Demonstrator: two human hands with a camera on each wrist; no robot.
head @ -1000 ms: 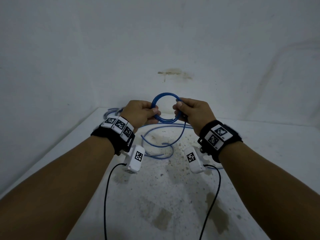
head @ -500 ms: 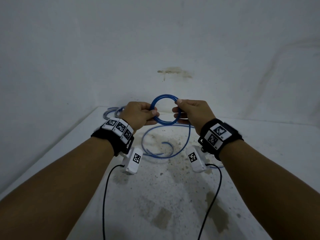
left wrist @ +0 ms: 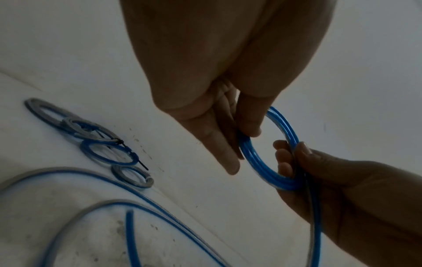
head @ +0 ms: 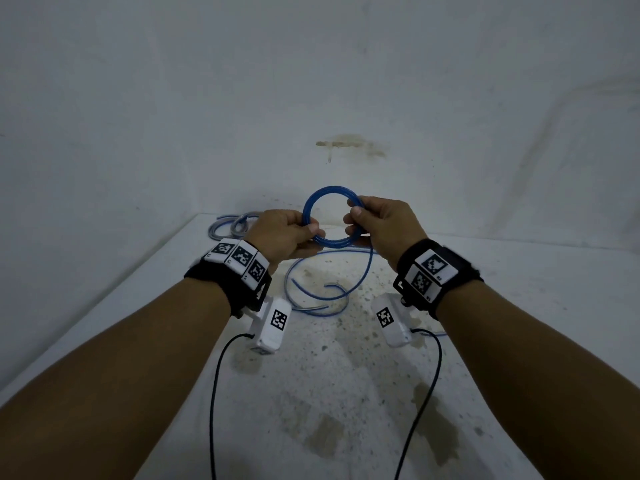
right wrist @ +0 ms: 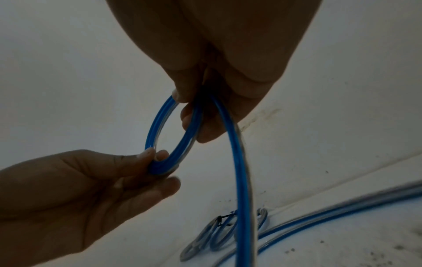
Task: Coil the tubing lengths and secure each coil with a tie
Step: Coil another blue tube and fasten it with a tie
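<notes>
Since a second ago the loose tail on the table has shortened, more of it drawn up into the ring, and the right hand (head: 384, 225) has slid up toward the ring's two o'clock. Both hands hold the blue coil (head: 313, 209) upright in the air above the white table (head: 519, 306), its open face turned toward the person. The left hand (head: 284, 237) pinches the stacked turns at about eight o'clock between thumb and fingertips; the right hand's fingers curl through the ring and clamp the turns at three o'clock. From that right-hand grip the free tubing tail (head: 370, 268) drops at six o'clock to the table and curls leftward, so the right hand looks best placed to feed the next turn. Finished tied coils (left wrist: 107, 153) lie at ten o'clock, by the wall. I see no tie on this coil yet.
</notes>
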